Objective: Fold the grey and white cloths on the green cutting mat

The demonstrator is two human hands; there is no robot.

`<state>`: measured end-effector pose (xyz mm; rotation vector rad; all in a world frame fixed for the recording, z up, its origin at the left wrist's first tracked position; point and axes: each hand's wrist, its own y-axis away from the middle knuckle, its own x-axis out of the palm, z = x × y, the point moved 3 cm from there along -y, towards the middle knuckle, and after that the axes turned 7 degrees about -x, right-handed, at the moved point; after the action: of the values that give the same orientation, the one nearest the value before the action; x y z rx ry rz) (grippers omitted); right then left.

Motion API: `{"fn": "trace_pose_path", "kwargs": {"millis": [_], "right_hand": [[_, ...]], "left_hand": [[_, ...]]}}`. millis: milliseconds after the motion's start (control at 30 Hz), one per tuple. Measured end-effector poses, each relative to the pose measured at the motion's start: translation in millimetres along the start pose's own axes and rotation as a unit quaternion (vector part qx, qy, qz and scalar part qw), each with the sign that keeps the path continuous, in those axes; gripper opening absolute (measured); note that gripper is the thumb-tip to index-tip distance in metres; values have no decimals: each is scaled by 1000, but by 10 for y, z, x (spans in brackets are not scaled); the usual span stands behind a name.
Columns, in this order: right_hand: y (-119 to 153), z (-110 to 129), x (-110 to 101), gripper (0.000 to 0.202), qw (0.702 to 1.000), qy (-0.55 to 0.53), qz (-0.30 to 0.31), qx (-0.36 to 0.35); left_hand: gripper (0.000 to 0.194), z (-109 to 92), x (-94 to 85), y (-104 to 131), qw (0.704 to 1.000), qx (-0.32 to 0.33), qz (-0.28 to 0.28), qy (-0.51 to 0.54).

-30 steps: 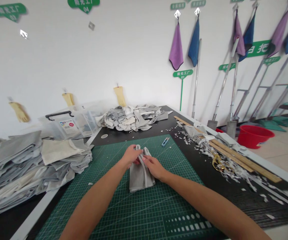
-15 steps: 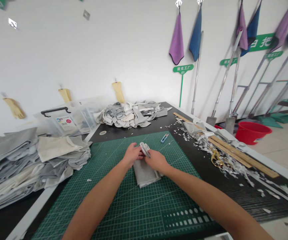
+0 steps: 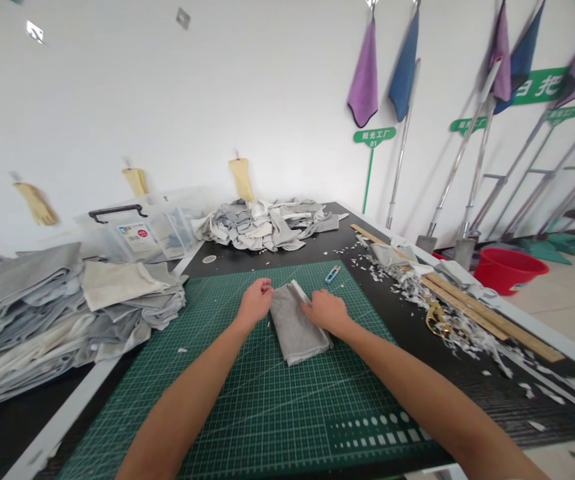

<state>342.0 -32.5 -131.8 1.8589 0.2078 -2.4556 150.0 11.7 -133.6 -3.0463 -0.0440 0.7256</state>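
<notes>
A folded grey cloth (image 3: 298, 328) lies on the green cutting mat (image 3: 207, 400), with a pale folded strip along its upper right edge. At its upper left corner is my left hand (image 3: 256, 305), fingers curled and pressed together against the cloth's edge. My right hand (image 3: 329, 312) grips the right edge, thumb on top and the other fingers partly hidden. Just beyond the cloth, a small blue thread snipper (image 3: 333, 273) rests on the mat.
Stacked grey cloths (image 3: 32, 287) stand at the left, beside a clear plastic box (image 3: 140, 233). Cloth scraps (image 3: 257, 227) are heaped at the back. On the right are wooden rulers (image 3: 492, 320), gold-handled scissors (image 3: 436, 319), white shreds (image 3: 407, 287) and a red bucket (image 3: 510, 270).
My hands have moved apart from the cloth's bunched top edge. The top now lies flatter, with my left hand at the left corner and my right hand at the right edge.
</notes>
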Motion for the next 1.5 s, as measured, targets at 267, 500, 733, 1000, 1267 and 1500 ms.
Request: {"fn": "trace_pose_path", "kwargs": {"millis": [267,500,733,1000,1267,1500], "right_hand": [[-76,66,66,48,1000,-10,25,0],[-117,22,139,29,999,-45,6,-15],[-28,91,-30,26,989,-86,-84,-86],[-30,32,-152,26,930,-243,-173,-214],[193,298,-1008,71,864,-115,-375,-314],[260,858,-1446,20,890,149,-130,-410]], "left_hand": [[41,204,128,-19,996,-22,-13,-86],[64,212,134,-110,997,-60,-35,25],[44,-8,65,-14,982,-54,33,176],[41,-372,-33,216,950,40,109,291],[25,-813,-239,544,970,219,80,71],[17,-919,-289,672,960,261,10,-99]]}}
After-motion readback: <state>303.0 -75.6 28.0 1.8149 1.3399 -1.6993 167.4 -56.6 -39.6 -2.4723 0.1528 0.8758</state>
